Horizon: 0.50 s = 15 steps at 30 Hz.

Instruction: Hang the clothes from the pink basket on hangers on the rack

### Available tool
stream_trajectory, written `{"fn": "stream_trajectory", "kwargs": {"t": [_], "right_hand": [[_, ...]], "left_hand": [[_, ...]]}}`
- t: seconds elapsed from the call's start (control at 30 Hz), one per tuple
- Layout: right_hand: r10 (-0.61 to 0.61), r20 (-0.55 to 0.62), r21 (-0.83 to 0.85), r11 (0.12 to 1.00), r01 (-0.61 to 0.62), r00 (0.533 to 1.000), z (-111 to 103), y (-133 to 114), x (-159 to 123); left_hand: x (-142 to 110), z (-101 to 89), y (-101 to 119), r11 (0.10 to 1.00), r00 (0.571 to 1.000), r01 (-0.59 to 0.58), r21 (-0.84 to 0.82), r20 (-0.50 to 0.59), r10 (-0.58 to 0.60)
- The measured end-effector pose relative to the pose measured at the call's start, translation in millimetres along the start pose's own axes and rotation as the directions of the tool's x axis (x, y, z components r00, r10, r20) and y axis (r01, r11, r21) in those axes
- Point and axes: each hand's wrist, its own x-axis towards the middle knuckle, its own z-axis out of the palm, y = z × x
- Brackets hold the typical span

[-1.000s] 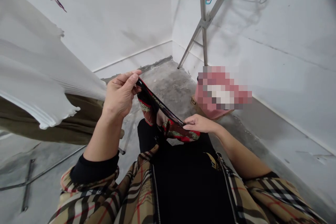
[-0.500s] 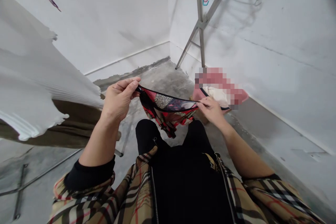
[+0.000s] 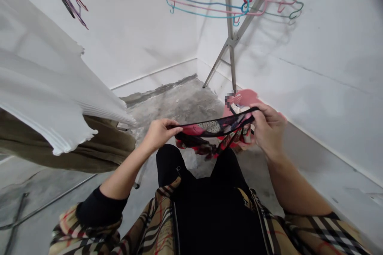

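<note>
A pair of patterned underpants [image 3: 211,128] in red, black and grey, with a black waistband, hangs stretched between my hands above my knees. My left hand [image 3: 160,134] pinches one end of the waistband between thumb and fingers. At the other end, my right hand [image 3: 269,129] grips the band, higher and nearer the wall. The lower cloth droops in loose folds. Behind my right hand stands a pink basket [image 3: 247,96] with light-coloured cloth [image 3: 237,107] in it, partly covered by the underpants and my hand.
Several coloured hangers [image 3: 206,4] hang from a metal rack [image 3: 231,42] against the right wall. At left hang a white garment [image 3: 44,87] and olive trousers [image 3: 98,143]. Metal rack legs [image 3: 56,199] lie low over the concrete floor [image 3: 167,95].
My right hand has risen and moved right, pulling the waistband out straight. My left hand has shifted down and to the right. The view has tilted up slightly, showing more hangers.
</note>
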Motion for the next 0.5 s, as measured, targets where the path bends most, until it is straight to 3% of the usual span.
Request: {"fn": "stream_trajectory", "kwargs": {"t": [0.1,0.17,0.27,0.33,0.4,0.43,0.5], "right_hand": [[-0.031,0.033,0.044,0.999,0.029,0.999,-1.4,-12.7,-5.1],[-0.049,0.067,0.009,0.999,0.048,0.997,-4.6,-19.0,-6.9],[-0.092,0.173,-0.075,0.992,0.106,0.981,-11.7,-23.6,-3.1],[-0.111,0.271,-0.169,0.972,0.161,0.956,-17.0,-22.8,5.2],[-0.096,0.398,-0.29,0.931,0.224,0.913,-21.5,-19.2,17.5],[-0.074,0.472,-0.343,0.902,0.26,0.879,-23.0,-16.8,24.5],[-0.01,0.625,-0.412,0.845,0.341,0.781,-23.9,-11.9,39.5]], "left_hand": [[3.5,6.2,-5.1,0.999,0.988,-0.001,0.035,-0.154,0.006],[9.5,6.7,-5.5,1.0,0.968,-0.001,-0.028,-0.252,-0.006],[18.6,3.3,1.4,0.98,0.953,-0.035,-0.195,-0.303,-0.026],[21.0,-0.6,11.2,0.873,0.957,-0.011,-0.487,-0.258,-0.132],[19.5,-5.7,23.3,0.667,0.96,0.059,-0.742,-0.141,-0.242],[17.5,-8.5,29.6,0.584,0.958,0.095,-0.806,-0.084,-0.273],[11.9,-14.0,41.2,0.535,0.958,0.132,-0.835,-0.031,-0.285]]}}
